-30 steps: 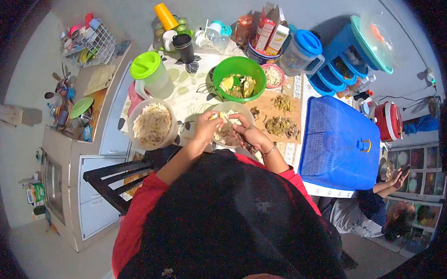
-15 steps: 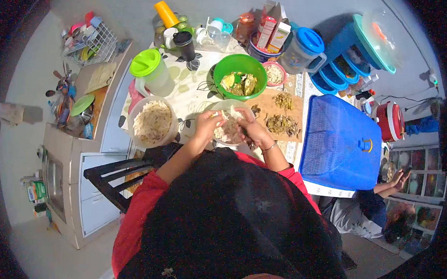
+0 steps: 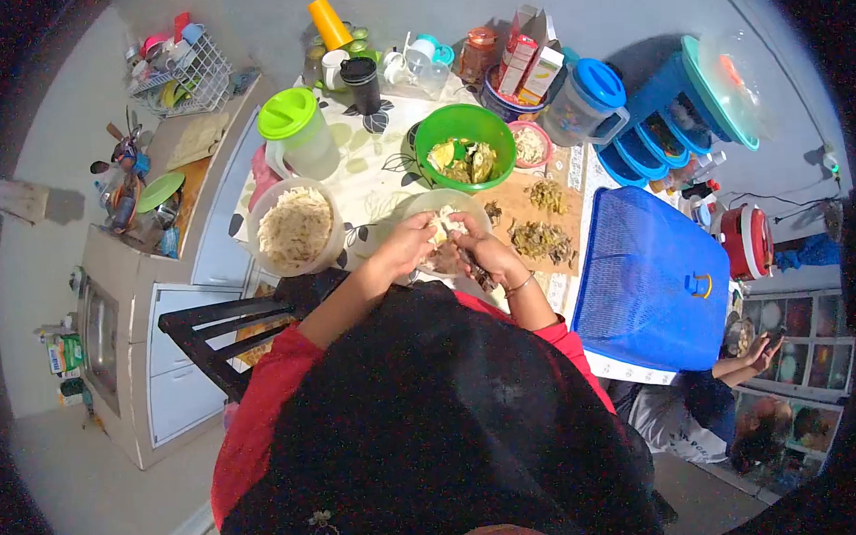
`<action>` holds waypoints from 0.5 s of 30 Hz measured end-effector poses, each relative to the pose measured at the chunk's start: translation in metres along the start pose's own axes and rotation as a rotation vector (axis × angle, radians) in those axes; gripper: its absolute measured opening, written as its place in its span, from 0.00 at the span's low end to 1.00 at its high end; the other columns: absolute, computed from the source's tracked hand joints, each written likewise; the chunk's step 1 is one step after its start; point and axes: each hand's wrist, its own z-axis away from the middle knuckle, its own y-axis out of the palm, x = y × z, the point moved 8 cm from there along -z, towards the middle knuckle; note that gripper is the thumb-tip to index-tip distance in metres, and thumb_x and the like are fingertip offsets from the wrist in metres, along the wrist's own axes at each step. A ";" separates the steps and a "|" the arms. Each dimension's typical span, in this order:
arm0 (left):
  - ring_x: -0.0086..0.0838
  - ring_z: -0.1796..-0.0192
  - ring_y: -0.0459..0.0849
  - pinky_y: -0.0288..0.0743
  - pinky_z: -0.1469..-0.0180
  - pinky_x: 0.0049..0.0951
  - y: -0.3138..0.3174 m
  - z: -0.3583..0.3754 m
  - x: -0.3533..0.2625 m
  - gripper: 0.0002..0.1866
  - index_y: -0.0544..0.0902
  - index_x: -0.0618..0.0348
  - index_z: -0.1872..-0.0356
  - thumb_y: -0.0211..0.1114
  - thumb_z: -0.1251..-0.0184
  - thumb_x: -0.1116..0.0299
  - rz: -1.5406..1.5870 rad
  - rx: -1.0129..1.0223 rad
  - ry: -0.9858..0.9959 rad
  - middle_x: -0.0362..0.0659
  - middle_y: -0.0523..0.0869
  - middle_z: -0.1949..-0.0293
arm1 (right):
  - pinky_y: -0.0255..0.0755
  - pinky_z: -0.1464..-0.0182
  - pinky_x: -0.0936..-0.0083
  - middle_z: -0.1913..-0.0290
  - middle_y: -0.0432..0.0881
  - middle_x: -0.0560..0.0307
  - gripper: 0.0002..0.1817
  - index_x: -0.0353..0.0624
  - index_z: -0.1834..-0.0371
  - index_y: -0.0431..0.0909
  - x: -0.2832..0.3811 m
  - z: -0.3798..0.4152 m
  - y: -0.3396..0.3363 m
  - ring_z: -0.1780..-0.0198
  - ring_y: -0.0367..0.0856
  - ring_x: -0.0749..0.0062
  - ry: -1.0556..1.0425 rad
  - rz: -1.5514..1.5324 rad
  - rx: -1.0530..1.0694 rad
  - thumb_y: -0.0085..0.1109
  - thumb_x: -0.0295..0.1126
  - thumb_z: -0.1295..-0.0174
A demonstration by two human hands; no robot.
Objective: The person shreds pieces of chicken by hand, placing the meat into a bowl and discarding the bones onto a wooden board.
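Observation:
My left hand (image 3: pixel 408 246) is closed over a pale bowl (image 3: pixel 414 205), its fingertips pinching a piece of whitish food (image 3: pixel 443 225) that looks like mushroom. From the other side my right hand (image 3: pixel 489 254) is closed on the same piece. Something dark shows under the right fingers, too small to make out. More pale shreds lie in the bowl below, partly hidden by both hands. To the left, a translucent tub (image 3: pixel 338 235) holds a heap of pale shredded food (image 3: pixel 295 229). Behind the hands, a green basin (image 3: pixel 505 137) contains yellowish-brown pieces.
A cutting board (image 3: pixel 529 203) with dark chopped heaps sits right of the bowl, beside a blue mesh food cover (image 3: pixel 650 288). A green-lidded pitcher (image 3: pixel 306 144) and a blue-lidded pitcher (image 3: pixel 578 111) stand behind. A black chair (image 3: pixel 214 341) is at left; another person (image 3: pixel 688 414) is at right.
Both hands stay over the bowl, with their fingers drawn slightly closer together on the pale piece. The view has shifted slightly.

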 end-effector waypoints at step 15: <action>0.26 0.58 0.81 0.75 0.59 0.23 -0.015 0.003 -0.014 0.16 0.75 0.67 0.48 0.58 0.37 0.77 -0.230 -0.269 0.185 0.44 0.82 0.56 | 0.60 0.86 0.84 0.76 0.71 0.63 0.19 0.55 0.37 0.57 -0.005 -0.001 -0.010 0.84 0.66 0.80 -0.013 0.046 -0.034 0.44 0.34 0.30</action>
